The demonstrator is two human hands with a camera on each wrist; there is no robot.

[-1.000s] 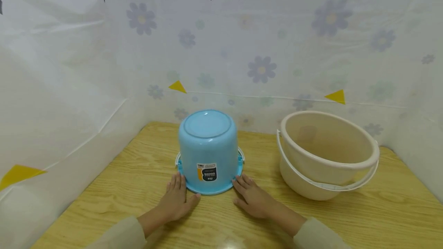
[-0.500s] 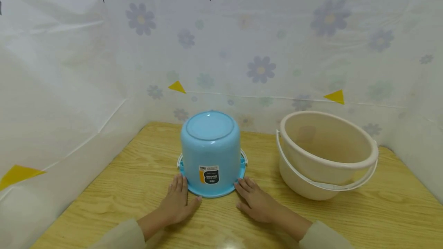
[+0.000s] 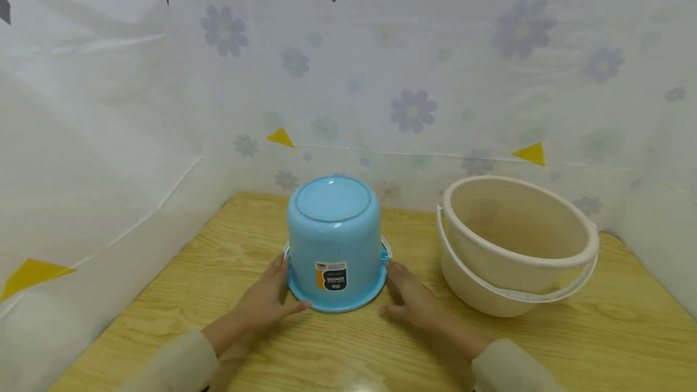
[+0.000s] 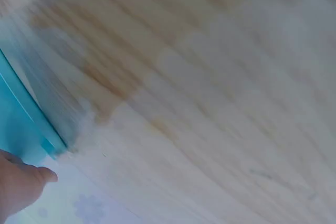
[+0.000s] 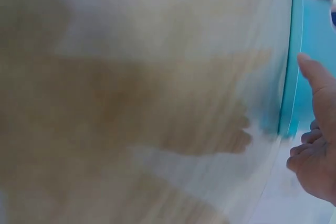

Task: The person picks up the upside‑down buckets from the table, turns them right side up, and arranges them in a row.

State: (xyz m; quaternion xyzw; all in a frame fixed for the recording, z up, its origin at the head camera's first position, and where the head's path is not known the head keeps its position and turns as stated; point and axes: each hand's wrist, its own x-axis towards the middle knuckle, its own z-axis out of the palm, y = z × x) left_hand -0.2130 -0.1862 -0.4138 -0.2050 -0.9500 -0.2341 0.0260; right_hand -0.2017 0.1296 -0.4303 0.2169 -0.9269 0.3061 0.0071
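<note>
A light blue bucket point(image 3: 334, 241) stands upside down on the table, its rim down and its round base up. A label point(image 3: 331, 276) on its front reads inverted, and a white handle shows behind both sides. My left hand point(image 3: 256, 302) is at the left of the rim, fingers extended along the side and thumb spread toward the front. My right hand point(image 3: 416, 302) mirrors it on the right, fingertips by the blue handle lug point(image 3: 385, 256). The left wrist view catches the thumb point(image 4: 31, 179) near the rim; in the right wrist view the thumb point(image 5: 315, 72) overlaps the bucket.
A larger beige bucket point(image 3: 490, 283) stands upright at the right, its white handle point(image 3: 506, 293) hanging down in front. The wood-patterned table point(image 3: 348, 343) is enclosed by pale sheeting point(image 3: 348, 47) with flowers at the back and sides.
The blue bucket has shifted slightly right and nearer. Both hands lay flat by the front of the rim; now they are raised and farther forward along its sides. The beige bucket stays put.
</note>
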